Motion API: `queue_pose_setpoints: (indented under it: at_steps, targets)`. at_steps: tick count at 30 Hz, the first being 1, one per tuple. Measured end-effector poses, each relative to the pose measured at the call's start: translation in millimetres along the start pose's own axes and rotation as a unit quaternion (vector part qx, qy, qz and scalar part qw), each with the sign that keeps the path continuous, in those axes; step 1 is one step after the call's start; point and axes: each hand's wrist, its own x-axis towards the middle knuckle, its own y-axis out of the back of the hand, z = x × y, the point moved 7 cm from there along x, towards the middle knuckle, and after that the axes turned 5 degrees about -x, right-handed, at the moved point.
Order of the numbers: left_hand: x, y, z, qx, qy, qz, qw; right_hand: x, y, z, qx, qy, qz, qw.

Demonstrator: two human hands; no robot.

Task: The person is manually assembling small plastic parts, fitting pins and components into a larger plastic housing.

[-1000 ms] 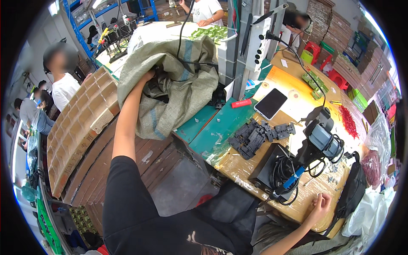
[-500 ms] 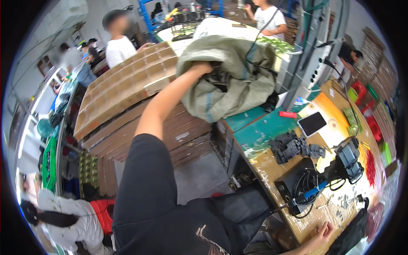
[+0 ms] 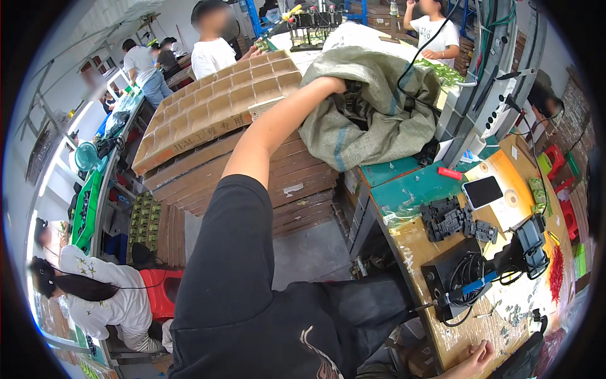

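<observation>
My left arm stretches out to a grey-green woven sack (image 3: 372,136) with blue stripes. My left hand (image 3: 336,86) reaches into its mouth, where dark pieces show. The sack's folds hide the fingers, so what they hold cannot be seen. Low on the right, my right hand (image 3: 480,357) rests by the near part of the workbench (image 3: 410,259), fingers loosely curled and nothing visible in them. Black moulded parts (image 3: 448,218) lie on the bench beyond it, beside a black box with coiled cable (image 3: 451,278).
Left of the sack, a divided cardboard tray (image 3: 221,95) tops a stack of flat cartons (image 3: 297,189). The bench also bears a phone (image 3: 482,192), a red cylinder (image 3: 449,173) and a clamp stand (image 3: 530,246). A metal post (image 3: 486,95) rises behind. Other people work around.
My view has shifted, so the sack, tray and bench appear farther right and mostly a little higher. My left hand stays in the sack; my right hand's fingers look more curled.
</observation>
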Motion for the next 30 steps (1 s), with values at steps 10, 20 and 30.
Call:
queue_pose_setpoints:
  at_steps: [10, 20, 30]
  targets:
    - [-40, -16, -28, -0.148, 0.068, -0.24, 0.957, 14, -12, 50, 0.12, 0.009, -0.055, 0.991]
    - [-56, -19, -42, 0.09, 0.094, -0.178, 0.975, 0, -8, 18, 0.114, -0.009, -0.051, 0.992]
    - [-72, -21, -21, 0.275, 0.015, -0.06, 0.96, -2, -10, 8, 0.13, -0.024, -0.054, 0.99]
